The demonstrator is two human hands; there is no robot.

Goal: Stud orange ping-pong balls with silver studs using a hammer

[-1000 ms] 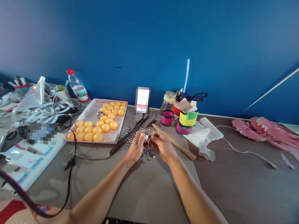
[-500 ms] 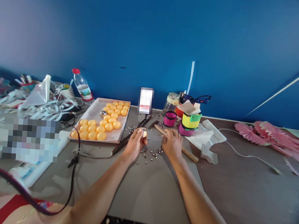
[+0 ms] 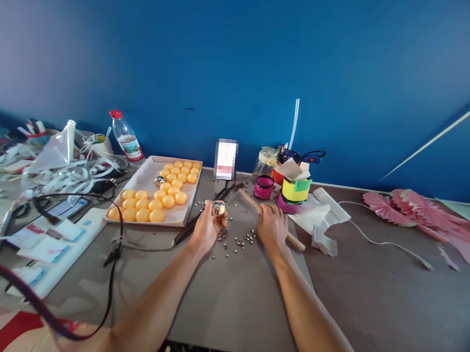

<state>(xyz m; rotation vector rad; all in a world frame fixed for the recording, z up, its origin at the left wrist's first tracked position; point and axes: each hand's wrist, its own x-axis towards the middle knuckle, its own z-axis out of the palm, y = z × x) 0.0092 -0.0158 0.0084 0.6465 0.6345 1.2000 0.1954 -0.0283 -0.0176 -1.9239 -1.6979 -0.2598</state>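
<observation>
My left hand [image 3: 205, 228] is closed around a small orange ball studded with shiny metal pins [image 3: 218, 208], held just above the grey mat [image 3: 229, 295]. My right hand [image 3: 271, 225] lies over the wooden handle of a small hammer [image 3: 295, 240], its fingers wrapped on it, with the hammer head [image 3: 237, 187] pointing to the far left. Several loose silver pins [image 3: 238, 244] are scattered on the mat between my two hands.
A tray [image 3: 145, 173] of several orange balls and one silver ball sits to the left. Tape rolls [image 3: 294, 190], a jar [image 3: 264, 162] and a glue gun stand at the back. A black cable [image 3: 113, 242], a water bottle [image 3: 124, 136] and paper scraps lie left; pink paper fans [image 3: 403, 205] right.
My right hand left the studded ball, moved right and closed on the hammer handle. My left hand keeps the ball and has lifted it slightly.
</observation>
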